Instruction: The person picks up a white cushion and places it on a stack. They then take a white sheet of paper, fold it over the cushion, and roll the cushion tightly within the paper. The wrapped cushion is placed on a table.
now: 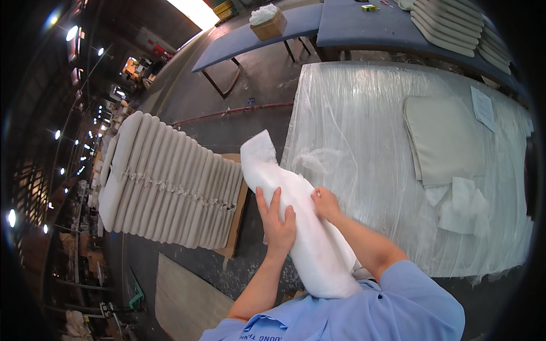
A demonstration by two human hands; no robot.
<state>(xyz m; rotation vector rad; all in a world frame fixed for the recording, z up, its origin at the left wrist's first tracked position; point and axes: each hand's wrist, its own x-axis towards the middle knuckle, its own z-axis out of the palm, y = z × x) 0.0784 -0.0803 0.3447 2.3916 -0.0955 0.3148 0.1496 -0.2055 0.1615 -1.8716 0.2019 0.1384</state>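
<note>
A long, soft piece of white wadding (307, 238) runs from my chest out over the edge of the wrapped table, its far end bent to the left. My left hand (277, 224) lies against its left side with the fingers spread. On the other side, my right hand (325, 204) is closed, its curled fingers pinching the wadding's right edge. What lies under or inside the wadding is hidden.
Left of me stands a stack of pale cushions (170, 182) on cardboard. At right, a plastic-covered table (375, 142) carries folded beige fabric (443, 139), wadding scraps (463, 207) and a paper sheet (482, 108). Blue tables (369, 28) stand beyond, with a box (269, 25) and more cushions (446, 25).
</note>
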